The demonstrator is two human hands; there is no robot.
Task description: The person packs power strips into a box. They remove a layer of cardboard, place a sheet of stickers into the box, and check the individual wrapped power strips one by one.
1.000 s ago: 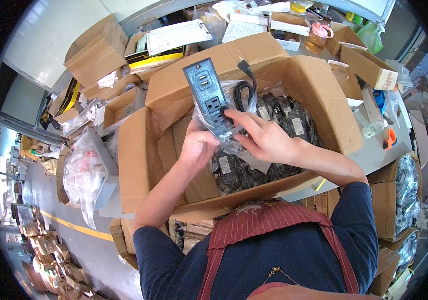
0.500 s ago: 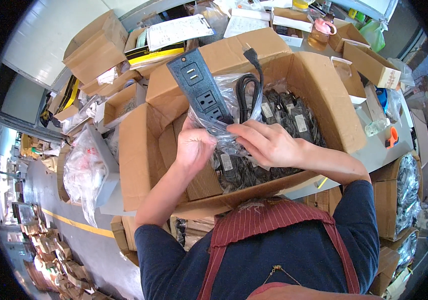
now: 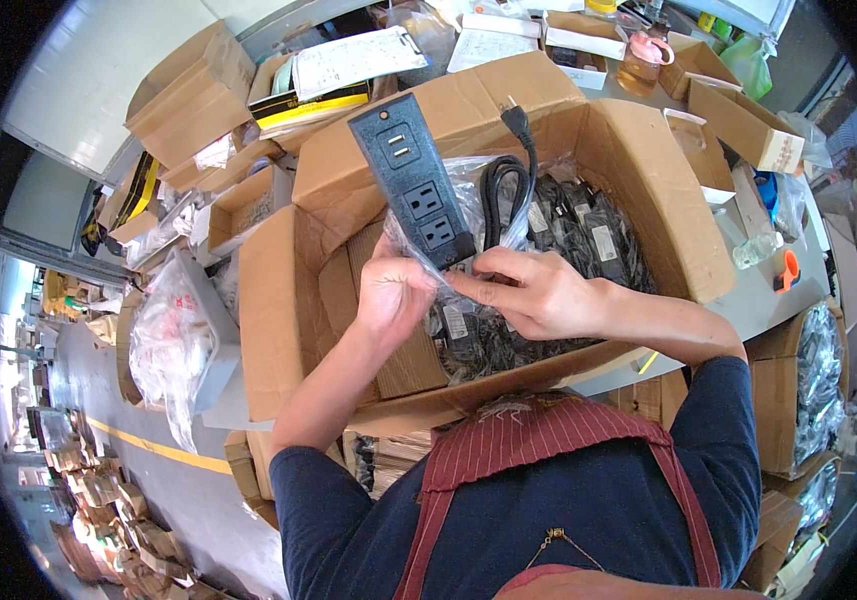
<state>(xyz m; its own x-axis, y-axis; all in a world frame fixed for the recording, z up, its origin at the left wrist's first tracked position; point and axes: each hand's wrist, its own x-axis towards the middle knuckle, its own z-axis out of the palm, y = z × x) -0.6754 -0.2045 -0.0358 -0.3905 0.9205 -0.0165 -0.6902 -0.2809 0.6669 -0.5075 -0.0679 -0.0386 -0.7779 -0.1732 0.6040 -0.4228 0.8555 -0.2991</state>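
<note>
Left hand [image 3: 393,297] and right hand [image 3: 553,291], curled closed, pinch the clear bag [image 3: 465,190] against the power strip [image 3: 416,185] beyond them, apparently adjusting it; another tug calls for steadiness.

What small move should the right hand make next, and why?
I'd probably have the right hand ease the clear bag up around the power strip, with the left hand steadying its lower end: the strip's upper end is bare, the plastic is bunched lower down, and the right fingertips are right there.
</note>
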